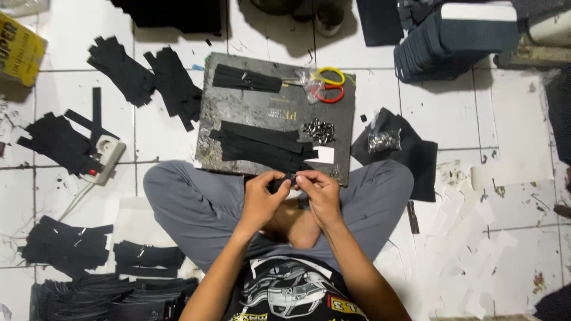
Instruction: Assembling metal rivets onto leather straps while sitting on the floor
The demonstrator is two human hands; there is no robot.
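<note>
Black strap piece (284, 181) — a small strip of dark fabric or foam — sits pinched between both hands just above the crossed legs, off the near edge of the dark marbled work board (250, 110). The left hand (263, 199) has its fingers closed on one end, and the right hand (319, 193) has its fingertips pressed together on the other, so the piece is held taut and close to the eyes, probably for fine fitting; how it is folded I cannot tell.

On the board, a fan of long black strips (262, 145) lies along the near edge, within easy reach of both hands. A small heap of dark metal fittings (321, 131) rests just beside the strips toward the right edge, with a white card (324, 154) below it. A second bundle of black strips (247, 78) lies at the far left corner, and the scissors with yellow and red handles (329, 85) sit at the far right corner, out of the way.

Open room is tight — the knees in grey trousers (190, 202) flank the board's near corners. The white tiled floor (452, 113) carries stacks of black cut pieces (148, 77) to the left, a white power strip (107, 157), and a clear bag of fittings (383, 139) on black cloth to the right.
</note>
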